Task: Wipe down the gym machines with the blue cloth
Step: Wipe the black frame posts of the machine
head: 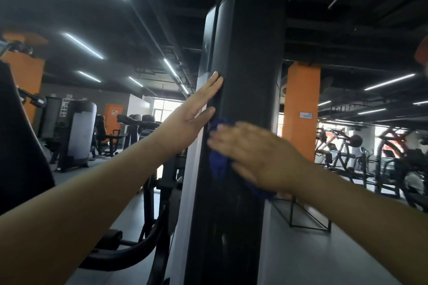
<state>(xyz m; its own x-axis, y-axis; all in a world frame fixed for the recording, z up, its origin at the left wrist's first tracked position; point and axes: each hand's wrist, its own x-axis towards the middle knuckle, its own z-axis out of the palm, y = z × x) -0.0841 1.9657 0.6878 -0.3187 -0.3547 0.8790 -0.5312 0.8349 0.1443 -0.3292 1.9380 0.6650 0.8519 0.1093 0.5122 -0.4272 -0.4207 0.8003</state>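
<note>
Under my right hand (252, 157), the blue cloth (218, 164) lay pressed against the front of the black machine column (245, 65), its folds showing past my fingertips and below my wrist. That hand's fingers were spread, fairly straight and blurred. Just above and left of it, my left hand (192, 111) rested flat, fingers straight, on the column's left edge. Beyond my right hand stood 1 orange pillar (301, 109).

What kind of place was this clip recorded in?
Most likely a commercial gym. A weight machine stands at the left, more exercise frames at the right, and the right hand presses a blue cloth against a tall black machine column.
</note>
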